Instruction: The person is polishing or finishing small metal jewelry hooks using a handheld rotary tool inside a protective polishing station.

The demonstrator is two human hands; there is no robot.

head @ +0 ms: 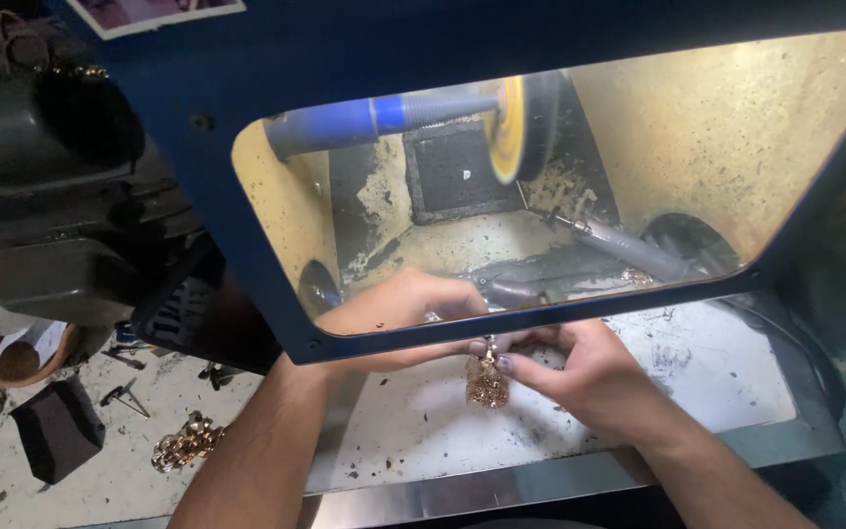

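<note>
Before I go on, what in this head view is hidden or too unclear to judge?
- Left hand: its fingertips sit behind the blue window frame, so its grip cannot be told.
- Small gold filigree ornament: its top is covered by the right hand; fine detail too small.
- Yellow polishing wheel: blurred; its surface is unreadable.
- Grey handpiece tool: dimmed by the stained window.
- Pile of gold pieces: too small to count.
</note>
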